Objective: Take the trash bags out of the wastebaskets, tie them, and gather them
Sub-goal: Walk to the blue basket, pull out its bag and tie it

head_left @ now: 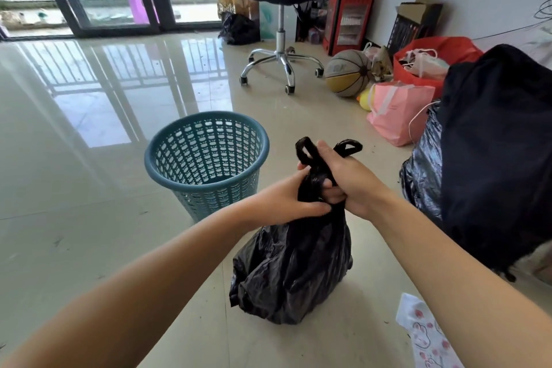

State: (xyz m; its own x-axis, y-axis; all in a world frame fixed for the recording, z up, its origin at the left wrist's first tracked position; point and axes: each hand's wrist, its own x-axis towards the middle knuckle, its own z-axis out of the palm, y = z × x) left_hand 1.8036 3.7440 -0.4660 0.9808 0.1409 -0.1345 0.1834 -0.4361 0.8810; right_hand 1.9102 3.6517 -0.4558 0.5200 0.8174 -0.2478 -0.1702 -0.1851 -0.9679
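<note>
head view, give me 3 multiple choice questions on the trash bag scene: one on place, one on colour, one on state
1. Where is the wastebasket relative to the black trash bag?
A. left of it, farther from the camera
B. right of it
C. under it

2. What colour is the wastebasket?
A. red
B. teal blue
C. white

3. What holds the bag's neck?
A. nothing
B. left hand only
C. both hands

Answers: 1 A, it stands on the floor beyond the bag's left side. 2 B, its perforated wall is teal blue. 3 C, the left hand and right hand both grip the gathered neck.
</note>
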